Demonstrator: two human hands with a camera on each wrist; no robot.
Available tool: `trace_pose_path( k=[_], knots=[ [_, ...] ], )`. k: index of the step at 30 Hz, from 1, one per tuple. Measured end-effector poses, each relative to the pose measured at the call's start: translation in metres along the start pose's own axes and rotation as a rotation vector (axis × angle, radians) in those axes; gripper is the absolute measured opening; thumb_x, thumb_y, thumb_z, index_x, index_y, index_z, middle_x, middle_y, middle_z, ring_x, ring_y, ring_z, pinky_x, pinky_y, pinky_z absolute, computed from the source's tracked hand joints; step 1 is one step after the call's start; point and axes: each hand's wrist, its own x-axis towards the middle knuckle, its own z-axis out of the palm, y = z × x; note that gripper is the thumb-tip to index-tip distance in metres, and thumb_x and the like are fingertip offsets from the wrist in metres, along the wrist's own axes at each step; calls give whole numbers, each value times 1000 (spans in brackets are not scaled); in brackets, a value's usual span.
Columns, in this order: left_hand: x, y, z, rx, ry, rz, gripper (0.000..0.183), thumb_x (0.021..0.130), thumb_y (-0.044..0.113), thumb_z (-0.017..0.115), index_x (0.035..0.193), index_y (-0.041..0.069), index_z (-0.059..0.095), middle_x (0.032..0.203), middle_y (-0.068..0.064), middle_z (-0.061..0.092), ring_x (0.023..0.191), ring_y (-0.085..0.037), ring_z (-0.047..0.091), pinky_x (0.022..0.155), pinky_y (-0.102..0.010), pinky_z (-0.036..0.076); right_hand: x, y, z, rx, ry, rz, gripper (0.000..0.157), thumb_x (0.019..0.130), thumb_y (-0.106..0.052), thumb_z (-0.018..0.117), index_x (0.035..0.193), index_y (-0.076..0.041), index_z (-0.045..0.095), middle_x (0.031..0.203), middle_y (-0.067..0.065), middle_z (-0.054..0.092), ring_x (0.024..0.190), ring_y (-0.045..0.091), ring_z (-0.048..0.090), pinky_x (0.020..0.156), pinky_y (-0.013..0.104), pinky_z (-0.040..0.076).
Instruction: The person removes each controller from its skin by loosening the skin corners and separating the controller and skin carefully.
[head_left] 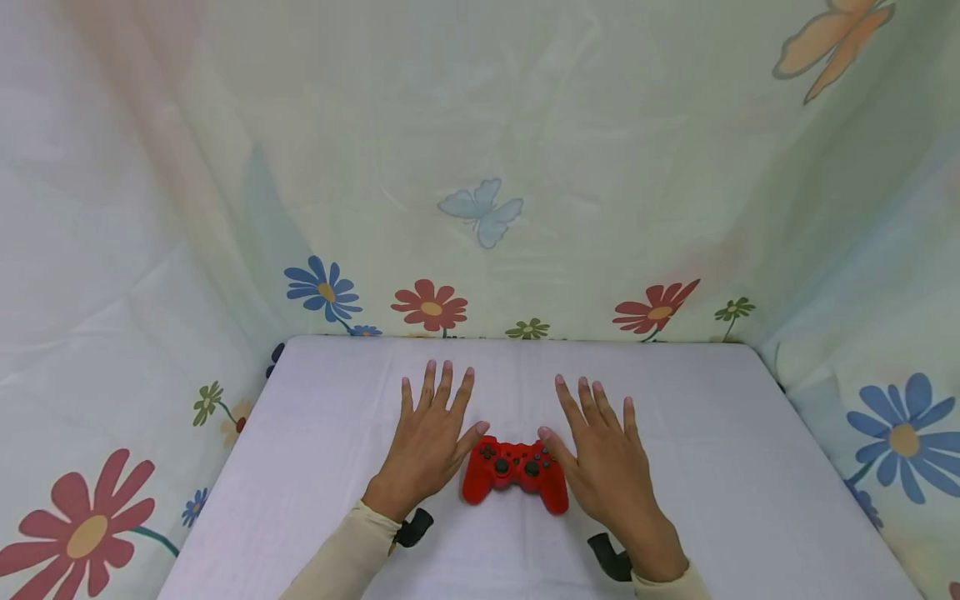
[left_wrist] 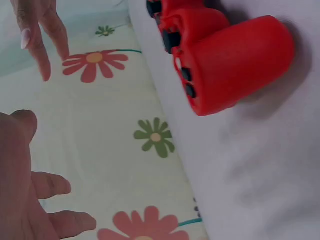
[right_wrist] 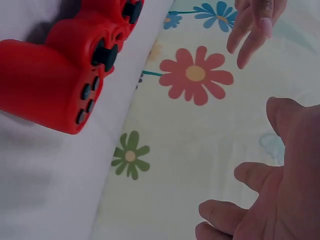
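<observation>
A red game controller [head_left: 516, 468] with black thumbsticks and buttons lies on the white-covered table, its two grips toward the person. On its left side the left hand [head_left: 429, 446] hovers with fingers spread, the thumb tip close to the controller's upper left corner. Opposite it, the right hand [head_left: 606, 467] is spread the same way, its thumb overlapping the controller's right edge in the head view. Both wrist views show the controller [left_wrist: 235, 65] resting on the cloth, with the hands held above table height. Neither hand holds anything.
The white tabletop [head_left: 720, 450] extends around the hands. Behind it and along both sides hangs a pale curtain [head_left: 585, 167] printed with flowers and butterflies. A black curved wrist mount [head_left: 414, 528] sits under the left wrist, and another black mount [head_left: 611, 560] under the right.
</observation>
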Motion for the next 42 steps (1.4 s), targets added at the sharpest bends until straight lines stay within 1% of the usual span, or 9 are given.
trace_pose_path(
  k=[8, 13, 17, 20, 24, 30, 35, 42],
  knots=[
    [-4, -7, 19, -10, 3, -5, 78, 109, 60, 45, 170, 16, 25, 174, -18, 30, 163, -47, 20, 126, -74, 17, -1, 4, 14, 31, -28, 24, 81, 105, -63, 51, 171, -25, 23, 170, 22, 34, 160, 49, 27, 129, 72, 4],
    [-6, -10, 29, -24, 10, 1, 78, 107, 59, 49, 169, 17, 27, 172, -17, 33, 162, -46, 24, 126, -74, 19, -2, 5, 20, 49, -29, 24, 81, 103, -58, 59, 170, -26, 25, 169, 22, 38, 158, 49, 31, 128, 72, 6],
    [-8, -13, 34, -31, -3, 2, 78, 107, 59, 50, 169, 17, 28, 171, -17, 36, 162, -45, 26, 126, -73, 20, -5, 7, 25, 65, -36, 20, 82, 102, -56, 62, 170, -27, 25, 167, 23, 40, 158, 48, 32, 128, 72, 6],
    [-10, -15, 38, -40, -10, 3, 78, 107, 61, 47, 169, 18, 28, 171, -15, 36, 162, -44, 28, 126, -72, 22, -6, 8, 29, 76, -46, 24, 83, 102, -55, 64, 170, -27, 25, 166, 23, 42, 157, 49, 33, 128, 73, 6],
    [-12, -19, 46, -75, 12, 14, 76, 108, 62, 46, 169, 19, 31, 169, -14, 41, 160, -43, 32, 125, -71, 25, -8, 9, 35, 81, -60, 41, 84, 101, -54, 66, 170, -28, 25, 165, 23, 44, 156, 50, 36, 128, 74, 7],
    [-16, -22, 53, -115, 21, 19, 75, 108, 63, 45, 168, 21, 32, 167, -11, 45, 159, -41, 35, 126, -70, 25, -10, 12, 44, 91, -60, 46, 83, 101, -55, 66, 170, -30, 26, 164, 21, 47, 155, 49, 38, 127, 74, 7],
    [-19, -23, 58, -141, 19, 26, 75, 107, 63, 47, 168, 22, 34, 165, -12, 48, 158, -40, 37, 126, -70, 26, -14, 15, 49, 110, -46, 34, 81, 101, -56, 66, 169, -32, 29, 162, 18, 50, 154, 49, 41, 127, 74, 10],
    [-23, -24, 66, -188, 22, 28, 73, 106, 62, 51, 167, 25, 36, 161, -13, 53, 156, -39, 42, 126, -68, 27, -18, 18, 55, 120, -59, 33, 82, 100, -54, 68, 168, -33, 30, 161, 16, 53, 152, 49, 43, 125, 76, 12]
  ],
)
